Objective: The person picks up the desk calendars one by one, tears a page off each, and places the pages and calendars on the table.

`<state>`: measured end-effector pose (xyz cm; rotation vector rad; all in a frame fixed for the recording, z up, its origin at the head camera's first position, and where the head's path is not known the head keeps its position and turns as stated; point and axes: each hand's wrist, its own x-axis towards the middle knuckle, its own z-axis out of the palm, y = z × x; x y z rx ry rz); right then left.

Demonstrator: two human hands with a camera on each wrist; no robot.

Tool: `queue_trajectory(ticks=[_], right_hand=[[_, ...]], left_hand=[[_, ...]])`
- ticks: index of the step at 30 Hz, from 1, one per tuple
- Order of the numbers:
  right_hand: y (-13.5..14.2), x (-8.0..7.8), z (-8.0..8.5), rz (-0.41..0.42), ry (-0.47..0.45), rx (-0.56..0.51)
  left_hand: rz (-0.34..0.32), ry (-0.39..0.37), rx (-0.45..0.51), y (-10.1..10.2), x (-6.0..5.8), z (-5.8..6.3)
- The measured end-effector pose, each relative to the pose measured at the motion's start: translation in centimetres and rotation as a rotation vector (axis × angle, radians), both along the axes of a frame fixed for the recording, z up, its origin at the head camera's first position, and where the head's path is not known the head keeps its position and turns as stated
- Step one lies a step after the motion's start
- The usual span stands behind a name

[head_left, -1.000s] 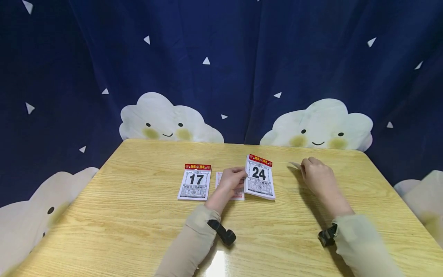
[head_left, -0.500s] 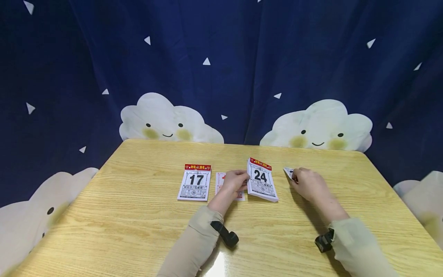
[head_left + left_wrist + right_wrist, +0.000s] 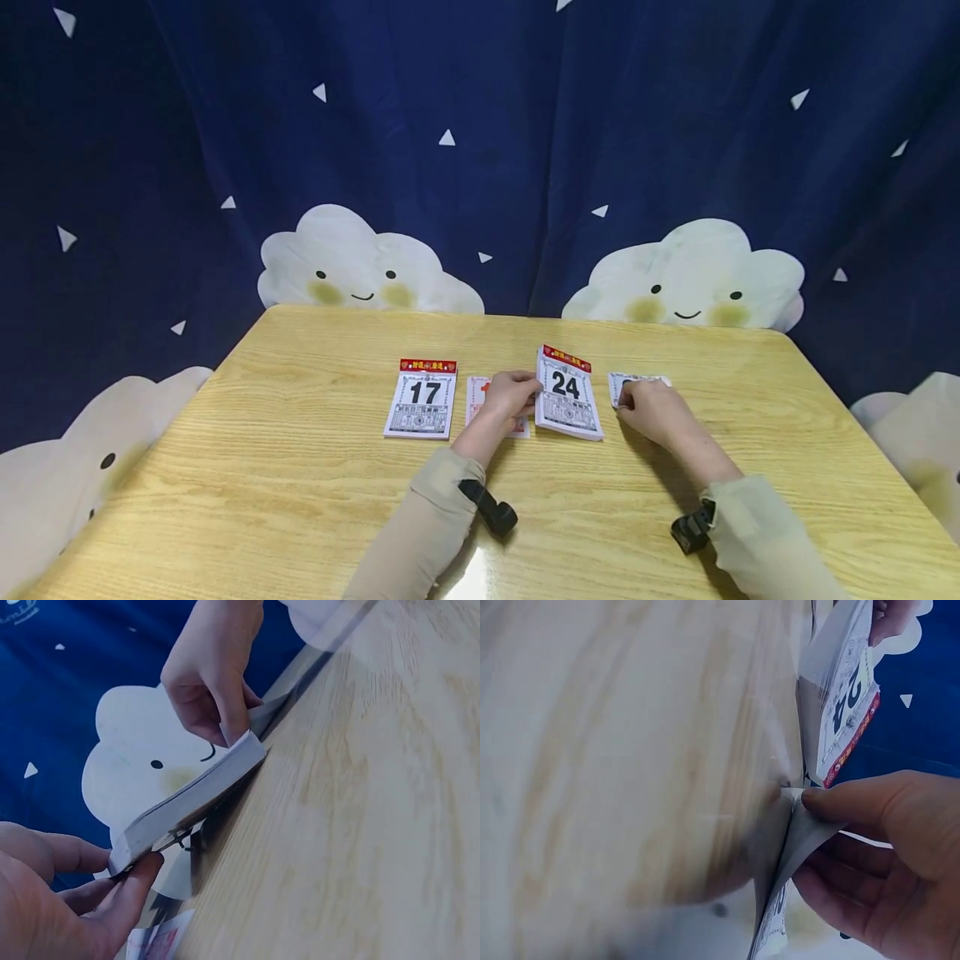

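Observation:
My left hand grips the left edge of a tear-off calendar with a red header and a big black 24. In the left wrist view the thick pad is tilted, its left side raised off the table between thumb and fingers. To the right of it, my right hand pinches a loose calendar sheet. The right wrist view shows that sheet bent between thumb and fingers, low over the wood, with part of a black number visible. The hand covers most of its print.
Another tear-off calendar, marked 17, lies flat on the left. Between the two pads a red-printed sheet lies partly under my left hand. All this is on a wooden table, with a dark blue curtain behind its far edge.
My right hand has moved left and lowered the sheet from edge-on to nearly flat by the table. The 24 calendar has shifted slightly right and down, still in my left hand.

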<state>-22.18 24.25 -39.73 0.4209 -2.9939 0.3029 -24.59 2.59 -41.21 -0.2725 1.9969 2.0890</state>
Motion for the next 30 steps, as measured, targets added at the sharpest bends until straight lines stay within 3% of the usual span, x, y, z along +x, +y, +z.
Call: queue_trajectory(ticks=[8,18,25,30], right_hand=[[-0.2,0.2,0.0,0.012,-0.069,-0.014],[-0.2,0.4,-0.1,0.059,-0.081,-0.023],[0.2,0.6,1.0,0.093,-0.165,-0.048],[1.4,0.3,2.9,0.049,-0.115,-0.062]], left_hand=[[-0.021,0.037,-0.132,0.1,0.2,0.3],[-0.049,0.046,-0.179,0.1,0.3,0.5],[-0.066,0.030,-0.217,-0.2,0.5,0.6],[-0.096,0.088,-0.287,-1.1,0.4,0.9]])
